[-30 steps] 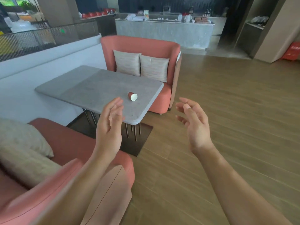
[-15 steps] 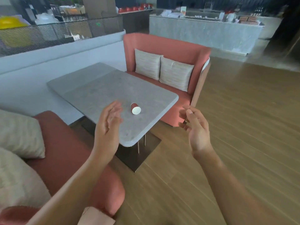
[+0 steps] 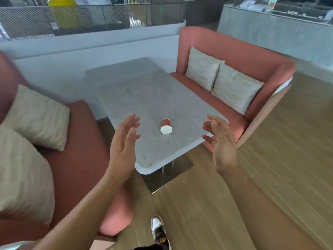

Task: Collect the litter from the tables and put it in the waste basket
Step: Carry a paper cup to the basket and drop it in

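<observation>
Head view has both of my arms stretched forward, the hands raised over the near end of the counter. My left hand (image 3: 126, 141) is open, palm turned inward, fingers straight and a little spread, holding nothing. My right hand (image 3: 222, 141) is open as well, fingers loosely curved, palm facing the other, empty. Between them, touched by neither, a red paper cup (image 3: 166, 125) lies on its side on the grey stone-look counter (image 3: 153, 94), near the front edge, its white round end toward me. A pink sofa (image 3: 79, 159) with beige cushions (image 3: 38, 118) sits left; a second pink sofa (image 3: 243, 56) stands opposite. One shoe (image 3: 158, 230) shows on the wood floor (image 3: 288, 141). A printed card (image 3: 272, 3) far behind is too blurred to read.
</observation>
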Motion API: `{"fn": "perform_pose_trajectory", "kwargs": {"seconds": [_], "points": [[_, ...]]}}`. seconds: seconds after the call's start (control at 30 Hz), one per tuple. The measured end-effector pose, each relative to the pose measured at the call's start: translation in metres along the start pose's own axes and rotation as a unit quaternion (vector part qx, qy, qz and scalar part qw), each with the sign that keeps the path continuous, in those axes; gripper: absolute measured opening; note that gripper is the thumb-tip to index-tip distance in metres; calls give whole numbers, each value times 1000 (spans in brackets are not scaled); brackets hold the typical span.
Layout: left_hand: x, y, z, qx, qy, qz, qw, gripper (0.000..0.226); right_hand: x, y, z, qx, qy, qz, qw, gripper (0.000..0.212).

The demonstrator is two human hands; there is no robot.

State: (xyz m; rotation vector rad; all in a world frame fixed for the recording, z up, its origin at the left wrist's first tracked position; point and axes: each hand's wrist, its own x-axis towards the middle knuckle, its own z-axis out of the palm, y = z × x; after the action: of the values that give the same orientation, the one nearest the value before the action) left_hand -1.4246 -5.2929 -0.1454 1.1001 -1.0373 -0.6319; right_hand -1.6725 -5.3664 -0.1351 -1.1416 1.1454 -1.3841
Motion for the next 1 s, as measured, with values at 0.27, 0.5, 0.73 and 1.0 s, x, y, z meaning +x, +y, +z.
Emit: {"fn": "perform_pose_trajectory", "kwargs": {"seconds": [0.27, 0.5, 0.73, 1.0], "points": [[82, -69, 16, 9, 52, -38, 998, 54, 114, 40, 59, -50, -49, 22, 997, 27], [140, -124, 31, 25, 43, -91, 995, 41, 183, 91, 94, -115, -45, 72, 990, 20], [160, -162, 45, 53, 53, -141, 987, 43, 237, 149, 108, -181, -89, 133, 970, 24], [172, -200, 61, 91, 95, -185, 974, 45, 293, 228, 139, -320, -186, 190, 909, 58]]}}
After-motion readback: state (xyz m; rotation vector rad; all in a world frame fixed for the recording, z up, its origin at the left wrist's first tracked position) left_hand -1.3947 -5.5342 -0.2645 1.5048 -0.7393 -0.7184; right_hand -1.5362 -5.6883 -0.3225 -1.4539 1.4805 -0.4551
